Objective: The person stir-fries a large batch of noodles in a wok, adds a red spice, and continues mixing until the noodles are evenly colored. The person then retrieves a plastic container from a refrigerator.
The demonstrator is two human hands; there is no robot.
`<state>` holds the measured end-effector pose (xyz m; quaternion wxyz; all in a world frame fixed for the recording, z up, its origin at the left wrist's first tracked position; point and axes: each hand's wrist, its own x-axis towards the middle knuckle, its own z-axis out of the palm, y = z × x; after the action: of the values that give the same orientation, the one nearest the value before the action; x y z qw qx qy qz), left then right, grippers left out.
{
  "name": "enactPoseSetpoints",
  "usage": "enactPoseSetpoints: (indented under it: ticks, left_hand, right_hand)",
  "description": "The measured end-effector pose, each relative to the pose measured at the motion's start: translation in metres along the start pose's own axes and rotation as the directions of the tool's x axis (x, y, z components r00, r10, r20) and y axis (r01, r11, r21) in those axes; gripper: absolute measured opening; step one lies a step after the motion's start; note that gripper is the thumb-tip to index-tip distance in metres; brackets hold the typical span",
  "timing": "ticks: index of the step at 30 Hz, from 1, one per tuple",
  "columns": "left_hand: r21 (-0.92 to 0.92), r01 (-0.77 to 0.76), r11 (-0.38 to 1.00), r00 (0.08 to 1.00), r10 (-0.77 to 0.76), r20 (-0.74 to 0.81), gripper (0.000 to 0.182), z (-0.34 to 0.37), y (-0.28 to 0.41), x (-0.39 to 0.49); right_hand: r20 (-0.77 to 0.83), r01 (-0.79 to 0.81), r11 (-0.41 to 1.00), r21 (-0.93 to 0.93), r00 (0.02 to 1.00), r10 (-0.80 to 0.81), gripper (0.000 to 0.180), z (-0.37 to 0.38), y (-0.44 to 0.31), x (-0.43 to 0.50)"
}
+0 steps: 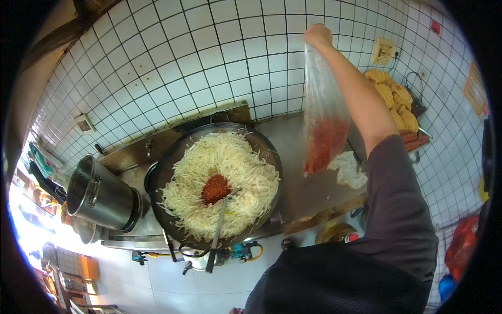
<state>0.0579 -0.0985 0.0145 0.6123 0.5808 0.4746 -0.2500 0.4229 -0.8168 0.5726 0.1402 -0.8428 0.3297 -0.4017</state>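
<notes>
My right hand [318, 36] is raised in front of the tiled wall, closed around the top of a long clear plastic bag [322, 90]. Red chilli flakes or powder [327, 139] fill the bag's lower end, which hangs by the steel counter. Left of it, a large wok [166, 157] holds a heap of pale shredded vegetable [251, 168]. A mound of red chilli [215, 189] lies in the middle of the shreds. A metal spatula [219, 227] rests in the wok, handle towards me. Only a sliver of my left hand [237, 311] shows at the bottom edge, so its grip is hidden.
A tall steel stockpot [108, 196] stands left of the wok. On the counter [290, 145] lies a crumpled white plastic bag [349, 169]. Beyond my right arm are stacked golden fried pieces [396, 98]. Gas valves and hoses [247, 251] stick out below the stove's front edge.
</notes>
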Motion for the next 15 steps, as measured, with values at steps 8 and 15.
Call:
enactPoseSetpoints:
  ticks: [8,15]
  left_hand:
    - [-0.102,0.004,0.995,0.998,-0.011,-0.063,0.031,0.062,-0.02,-0.051]
    - [-0.152,-0.213,0.965,0.973,0.195,-0.122,0.034,0.089,0.032,-0.115]
  right_hand:
    - [0.146,0.109,0.939,-0.325,0.987,-0.064,0.018,0.12,0.123,0.065]
    - [0.158,-0.166,0.986,-0.026,0.973,0.168,0.057,0.184,0.142,-0.03]
